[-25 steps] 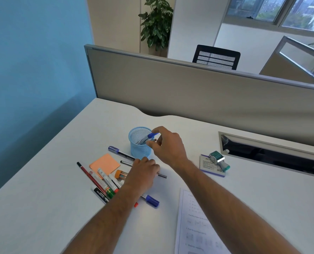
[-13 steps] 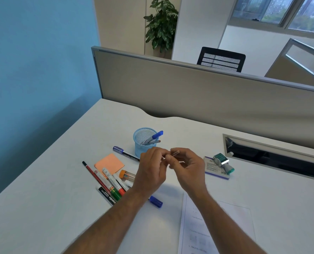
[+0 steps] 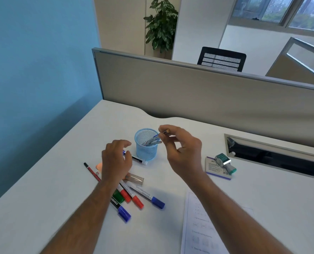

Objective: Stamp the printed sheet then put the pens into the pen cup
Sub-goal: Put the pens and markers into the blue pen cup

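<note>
A light blue mesh pen cup [image 3: 146, 147] stands mid-desk with a couple of pens leaning in it. My right hand [image 3: 182, 149] is just right of the cup's rim, its thumb and fingertips pinched on a thin dark pen [image 3: 164, 132] that points into the cup. My left hand [image 3: 115, 160] hovers with fingers apart over a purple-capped pen [image 3: 139, 160] lying left of the cup. Several markers [image 3: 134, 196] with red, green and blue caps lie in front of it. The printed sheet [image 3: 207, 228] lies at the front right. The teal stamp [image 3: 226, 163] rests on a small box.
A red pencil [image 3: 92, 171] and an orange sticky pad [image 3: 98, 166] lie left of my left hand. A grey partition [image 3: 207, 92] backs the desk, with a dark cable slot [image 3: 281, 160] at the right. The blue wall bounds the left side.
My right hand took the thin pen from between both hands and carried it up to the cup's rim. My left hand let go and dropped toward the pens on the desk.
</note>
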Demonstrator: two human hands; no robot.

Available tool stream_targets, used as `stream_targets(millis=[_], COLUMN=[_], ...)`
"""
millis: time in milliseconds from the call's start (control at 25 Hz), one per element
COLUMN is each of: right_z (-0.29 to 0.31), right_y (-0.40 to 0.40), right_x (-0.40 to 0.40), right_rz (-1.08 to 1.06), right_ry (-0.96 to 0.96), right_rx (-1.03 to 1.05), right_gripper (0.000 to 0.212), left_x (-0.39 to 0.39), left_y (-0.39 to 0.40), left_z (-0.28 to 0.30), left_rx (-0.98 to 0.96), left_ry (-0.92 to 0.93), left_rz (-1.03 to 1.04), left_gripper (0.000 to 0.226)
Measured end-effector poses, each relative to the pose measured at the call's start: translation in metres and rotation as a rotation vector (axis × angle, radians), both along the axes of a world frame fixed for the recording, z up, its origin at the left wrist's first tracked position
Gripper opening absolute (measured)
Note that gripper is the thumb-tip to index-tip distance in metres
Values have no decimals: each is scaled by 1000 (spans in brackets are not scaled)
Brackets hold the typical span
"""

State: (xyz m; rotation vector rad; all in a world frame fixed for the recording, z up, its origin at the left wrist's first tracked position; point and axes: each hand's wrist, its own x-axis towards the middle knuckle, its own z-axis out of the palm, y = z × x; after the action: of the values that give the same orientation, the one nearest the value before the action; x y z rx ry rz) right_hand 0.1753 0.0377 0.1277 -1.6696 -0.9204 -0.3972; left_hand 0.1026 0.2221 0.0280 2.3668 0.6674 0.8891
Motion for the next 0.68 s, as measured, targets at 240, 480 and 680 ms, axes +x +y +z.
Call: stream_targets(millis=[240, 480, 680], right_z=[-25, -44, -58], right_y=[19, 25, 7], right_x=[15, 19, 16], right_rz=[-82, -150, -210], right_ry=[-99, -239, -247], right_rx=[-445, -635, -513], right_gripper=[22, 24, 29], left_x=[8, 17, 17], left_y=[25, 17, 12], left_z=[-21, -26, -23], left_rx=[240, 351, 498], left_ry=[598, 643, 587], left_rz=[-95, -98, -150], left_gripper=[41, 29, 21])
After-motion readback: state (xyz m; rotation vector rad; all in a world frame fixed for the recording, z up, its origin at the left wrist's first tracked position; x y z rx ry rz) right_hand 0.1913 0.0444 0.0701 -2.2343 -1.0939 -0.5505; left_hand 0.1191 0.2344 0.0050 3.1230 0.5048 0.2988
